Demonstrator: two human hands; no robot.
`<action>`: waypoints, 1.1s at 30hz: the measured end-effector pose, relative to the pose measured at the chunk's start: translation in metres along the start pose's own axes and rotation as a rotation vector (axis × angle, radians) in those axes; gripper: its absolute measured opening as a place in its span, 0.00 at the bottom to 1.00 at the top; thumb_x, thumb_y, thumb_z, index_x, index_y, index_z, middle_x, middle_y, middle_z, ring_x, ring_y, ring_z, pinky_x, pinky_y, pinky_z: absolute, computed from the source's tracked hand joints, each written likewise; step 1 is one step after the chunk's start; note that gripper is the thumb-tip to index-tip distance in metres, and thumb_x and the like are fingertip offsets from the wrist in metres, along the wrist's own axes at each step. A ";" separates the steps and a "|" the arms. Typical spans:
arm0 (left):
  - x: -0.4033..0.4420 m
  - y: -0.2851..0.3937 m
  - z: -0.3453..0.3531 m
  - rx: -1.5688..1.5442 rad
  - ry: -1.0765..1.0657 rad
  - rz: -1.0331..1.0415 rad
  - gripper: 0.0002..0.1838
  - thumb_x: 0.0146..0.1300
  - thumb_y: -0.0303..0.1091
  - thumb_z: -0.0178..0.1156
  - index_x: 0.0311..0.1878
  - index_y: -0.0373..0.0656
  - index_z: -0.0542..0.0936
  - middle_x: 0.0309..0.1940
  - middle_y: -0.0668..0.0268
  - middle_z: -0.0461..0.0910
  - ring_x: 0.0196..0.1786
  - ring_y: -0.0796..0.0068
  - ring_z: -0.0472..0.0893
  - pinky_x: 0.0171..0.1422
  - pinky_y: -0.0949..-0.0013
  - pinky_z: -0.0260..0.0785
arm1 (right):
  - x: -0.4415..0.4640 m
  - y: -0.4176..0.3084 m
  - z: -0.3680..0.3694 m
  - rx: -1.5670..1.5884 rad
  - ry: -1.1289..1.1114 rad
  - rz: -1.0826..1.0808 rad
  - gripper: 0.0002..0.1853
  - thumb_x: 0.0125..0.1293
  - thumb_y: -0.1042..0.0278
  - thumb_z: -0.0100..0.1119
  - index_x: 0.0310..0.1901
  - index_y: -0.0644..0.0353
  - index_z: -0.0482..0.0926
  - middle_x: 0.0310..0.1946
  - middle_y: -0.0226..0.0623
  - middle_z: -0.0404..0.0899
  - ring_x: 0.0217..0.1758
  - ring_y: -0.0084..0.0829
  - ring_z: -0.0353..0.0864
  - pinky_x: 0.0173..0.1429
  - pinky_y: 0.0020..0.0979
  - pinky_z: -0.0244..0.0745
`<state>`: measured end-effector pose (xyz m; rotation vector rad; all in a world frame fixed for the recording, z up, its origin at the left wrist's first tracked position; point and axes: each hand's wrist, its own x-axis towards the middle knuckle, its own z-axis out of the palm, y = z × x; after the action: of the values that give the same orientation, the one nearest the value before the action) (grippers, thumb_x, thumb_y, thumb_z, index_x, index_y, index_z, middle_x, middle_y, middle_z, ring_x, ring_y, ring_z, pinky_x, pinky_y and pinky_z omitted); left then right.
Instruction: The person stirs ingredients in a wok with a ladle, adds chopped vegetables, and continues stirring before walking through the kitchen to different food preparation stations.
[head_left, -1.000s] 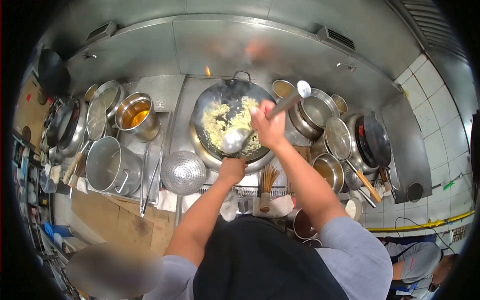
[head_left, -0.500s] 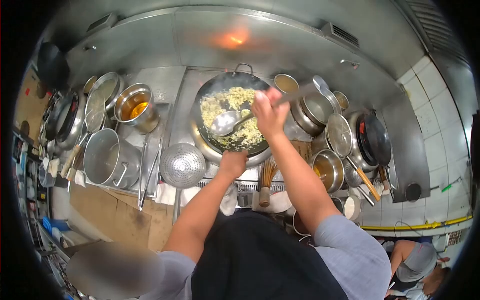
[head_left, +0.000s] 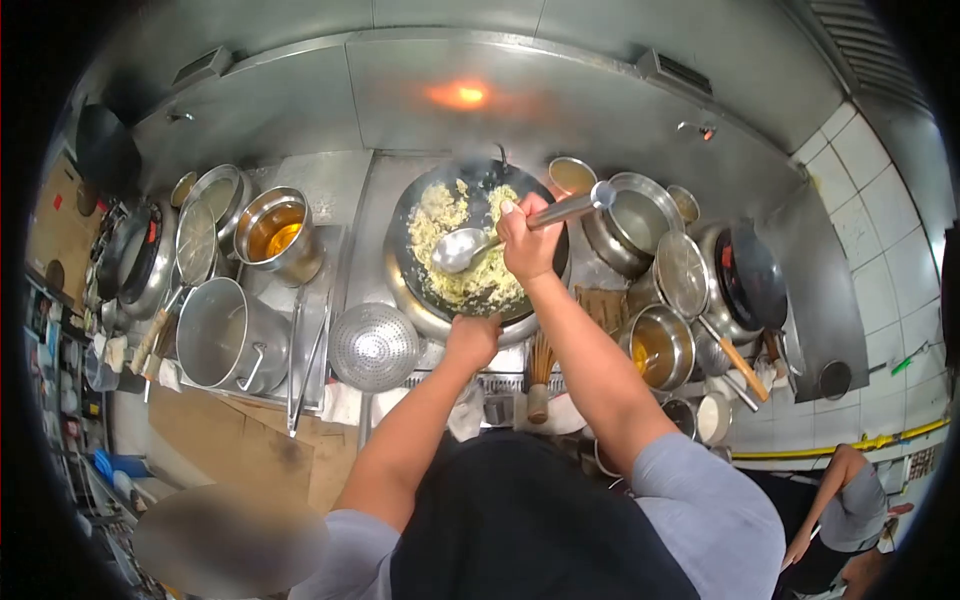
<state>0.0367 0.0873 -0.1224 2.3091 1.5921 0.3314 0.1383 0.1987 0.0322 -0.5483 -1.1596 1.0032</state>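
Landmark = wok (head_left: pixel 478 185). Right hand (head_left: pixel 530 245) is over the wok's right half, fingers wrapped closed on the ladle (head_left: pixel 458 250) shaft, no gap visible. Left hand (head_left: pixel 472 340) is at the wok's near rim, fingers curled shut on that edge; can't tell if there's a handle or cloth under them.

Key relation: ladle bowl sits left and slightly nearer than the right fingers, around the middle of the wok. Long axis runs from the bowl up to the right, shaft end out past the wok's right rim. Right hand is the nearer one to ladle and food; left is the nearer one to the wok's near rim. Can't tell if the bowl touches the food.

Food (head_left: pixel 460 285), pale yellow grains, spread along the wok's left, near and right sides; dark bare metal shows on the far side between the heaps.

Around the wok: perforated skimmer (head_left: pixel 373 348) near-left on the bench, brush (head_left: pixel 540 375) just off the near rim, pot of orange liquid (head_left: pixel 275 235) well left.

Labels: no brand or text legible. Red mark on the pan stack (head_left: pixel 150 250) far left of the wok, too small to read.
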 end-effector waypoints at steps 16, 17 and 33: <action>0.000 -0.004 0.003 0.008 0.028 0.054 0.11 0.76 0.42 0.58 0.49 0.47 0.82 0.31 0.58 0.88 0.39 0.51 0.88 0.50 0.47 0.69 | 0.016 -0.030 -0.016 -0.181 -0.084 0.206 0.21 0.77 0.69 0.63 0.24 0.54 0.65 0.22 0.21 0.68 0.28 0.16 0.63 0.30 0.30 0.59; 0.003 -0.004 0.003 0.010 -0.015 0.018 0.10 0.76 0.41 0.58 0.49 0.47 0.82 0.30 0.58 0.88 0.38 0.51 0.88 0.49 0.47 0.69 | 0.009 -0.052 -0.009 -0.396 -0.154 0.041 0.22 0.77 0.72 0.64 0.27 0.53 0.63 0.18 0.22 0.64 0.17 0.16 0.59 0.23 0.25 0.57; -0.020 -0.004 -0.011 -0.313 0.259 0.024 0.18 0.66 0.40 0.71 0.52 0.40 0.82 0.54 0.50 0.82 0.61 0.46 0.79 0.63 0.46 0.68 | -0.006 -0.066 0.010 -0.063 -0.092 0.117 0.21 0.74 0.75 0.63 0.25 0.56 0.64 0.18 0.23 0.68 0.22 0.16 0.65 0.27 0.27 0.60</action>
<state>0.0223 0.0712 -0.1134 2.1102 1.4979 0.8513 0.1522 0.1609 0.0854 -0.6309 -1.2557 1.1044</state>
